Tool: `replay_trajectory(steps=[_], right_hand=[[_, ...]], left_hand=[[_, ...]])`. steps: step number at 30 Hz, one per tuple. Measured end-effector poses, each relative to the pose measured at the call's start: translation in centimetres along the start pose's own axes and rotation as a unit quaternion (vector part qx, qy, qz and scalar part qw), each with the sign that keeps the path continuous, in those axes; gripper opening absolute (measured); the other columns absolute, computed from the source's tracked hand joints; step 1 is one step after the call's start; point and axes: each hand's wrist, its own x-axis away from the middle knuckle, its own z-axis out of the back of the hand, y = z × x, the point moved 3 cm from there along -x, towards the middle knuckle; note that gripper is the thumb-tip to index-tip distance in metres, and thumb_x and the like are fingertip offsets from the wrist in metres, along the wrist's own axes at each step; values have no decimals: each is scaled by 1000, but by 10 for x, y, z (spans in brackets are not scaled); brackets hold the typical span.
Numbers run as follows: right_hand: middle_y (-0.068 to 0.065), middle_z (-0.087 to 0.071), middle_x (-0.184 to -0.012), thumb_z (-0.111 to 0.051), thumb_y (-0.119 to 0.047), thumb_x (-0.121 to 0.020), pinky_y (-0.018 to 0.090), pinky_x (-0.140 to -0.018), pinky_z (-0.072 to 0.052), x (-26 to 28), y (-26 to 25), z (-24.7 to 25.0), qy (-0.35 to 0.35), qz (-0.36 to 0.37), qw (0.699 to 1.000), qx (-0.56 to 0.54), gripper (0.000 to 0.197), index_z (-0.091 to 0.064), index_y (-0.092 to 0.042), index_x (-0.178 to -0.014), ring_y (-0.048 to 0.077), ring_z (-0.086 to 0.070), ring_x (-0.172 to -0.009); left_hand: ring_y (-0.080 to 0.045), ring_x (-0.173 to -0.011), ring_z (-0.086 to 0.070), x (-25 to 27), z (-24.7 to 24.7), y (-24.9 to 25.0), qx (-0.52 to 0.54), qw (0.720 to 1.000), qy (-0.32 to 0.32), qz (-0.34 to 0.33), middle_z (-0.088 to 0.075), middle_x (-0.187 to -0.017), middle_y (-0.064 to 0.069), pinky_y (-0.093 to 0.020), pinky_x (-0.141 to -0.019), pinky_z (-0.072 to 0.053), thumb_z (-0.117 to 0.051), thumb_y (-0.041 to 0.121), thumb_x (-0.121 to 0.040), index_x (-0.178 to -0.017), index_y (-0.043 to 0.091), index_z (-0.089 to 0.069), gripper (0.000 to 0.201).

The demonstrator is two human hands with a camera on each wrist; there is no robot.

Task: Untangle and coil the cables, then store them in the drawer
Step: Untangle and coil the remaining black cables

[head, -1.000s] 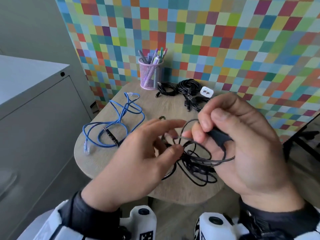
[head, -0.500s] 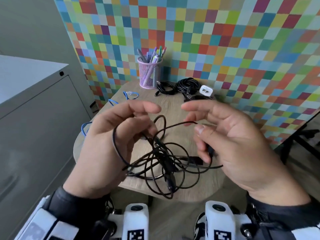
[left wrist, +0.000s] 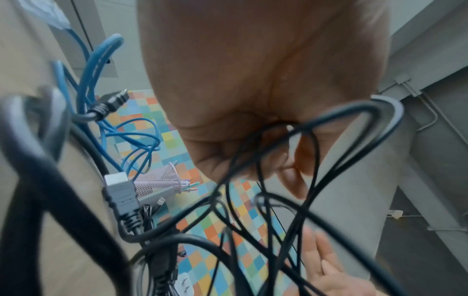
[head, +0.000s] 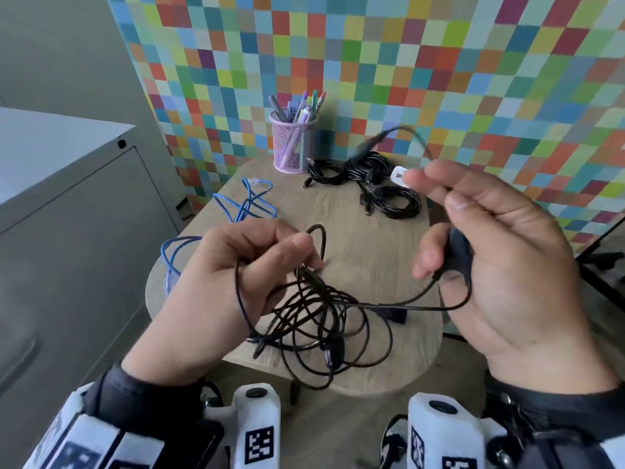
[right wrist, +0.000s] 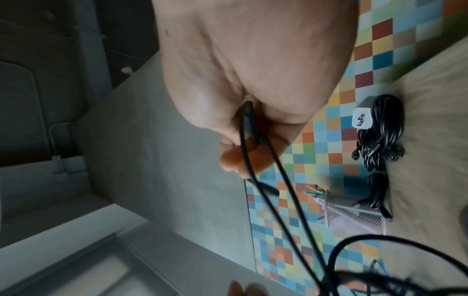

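While raised, both hands (head: 216, 292) grip tangled cable (head: 318, 319).

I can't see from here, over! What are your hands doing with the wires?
Left hand grips black tangle. Right hand pinches its free end. Still knotted. Blue cable waits on table.

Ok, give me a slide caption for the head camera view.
Left hand and right hand hold a tangled thin black cable above a round wooden table.

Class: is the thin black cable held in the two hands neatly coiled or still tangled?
Still tangled. The thin black cable hangs between left hand and right hand in loose, crossing loops of uneven size.
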Motion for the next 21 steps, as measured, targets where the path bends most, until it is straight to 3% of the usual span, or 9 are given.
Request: replay_trajectory(steps=[3,5,8,10,12,14,16,19,21], right_hand=[[9,-77,-115,-42,4,-107,32,-48,-53,-4,0,9,22,-11,998,50,38,-76,-14,-105,20,-58,-48],[9,-78,-113,-46,5,-105,35,-51,-55,-5,2,15,17,-31,994,105,35,-77,-12,-105,24,-63,-52],[4,-80,-107,-52,-1,-105,37,-62,-58,-6,4,20,-21,-68,977,199,32,-79,-18,-105,28,-75,-68],[-5,-80,-105,-56,-8,-105,38,-73,-58,-5,4,21,-50,-76,953,288,29,-80,-25,-105,24,-78,-76],[-14,-80,-102,-60,-16,-103,35,-79,-57,-4,5,21,-76,-77,923,369,25,-79,-32,-106,13,-77,-79],[-10,-80,-99,-63,-28,-100,34,-81,-58,-4,8,22,-92,-88,900,416,20,-78,-39,-106,8,-76,-79],[-2,-79,-98,-63,-43,-95,37,-87,-59,-4,12,25,-98,-106,879,454,19,-77,-47,-107,11,-74,-85],[-24,-64,-129,-65,-51,-91,22,-98,-46,-2,13,24,-125,-122,834,524,23,-72,-52,-112,1,-62,-115],[-36,-46,-145,-66,-56,-85,27,-112,-37,-1,9,21,-147,-109,828,530,25,-72,-54,-109,-6,-47,-132]], left_hand=[[-22,-52,-36,-2,6,-4,-13,999,36,4,-44,-54,-6,-35,-51,-25,-64,41,-89,-74,18,-73,30],[-26,-56,-41,-3,9,-5,0,998,64,1,-50,-63,-21,-37,-58,-30,-59,45,-93,-72,16,-71,37],[-31,-63,-43,-2,10,-2,-14,999,40,-3,-49,-75,-32,-38,-64,-35,-62,56,-84,-74,15,-70,43],[-28,-63,-40,-1,12,-1,-52,999,-10,11,-47,-73,-26,-32,-63,-34,-73,59,-71,-85,17,-73,44],[-23,-59,-39,1,15,0,-95,992,-75,39,-47,-68,-11,-26,-58,-33,-83,59,-60,-96,24,-74,51],[-12,-56,-43,2,18,-2,-151,981,-105,63,-50,-69,3,-22,-55,-37,-88,51,-56,-101,31,-74,51],[-6,-56,-50,0,20,-5,-223,969,-93,51,-57,-71,10,-17,-57,-41,-89,39,-61,-95,36,-75,36],[-7,-56,-51,-2,18,-7,-256,964,-57,37,-59,-71,7,-14,-56,-40,-88,16,-72,-78,34,-76,23],[-8,-54,-52,-2,18,-9,-234,970,-32,60,-61,-68,4,-16,-56,-42,-84,9,-75,-76,29,-76,21]])
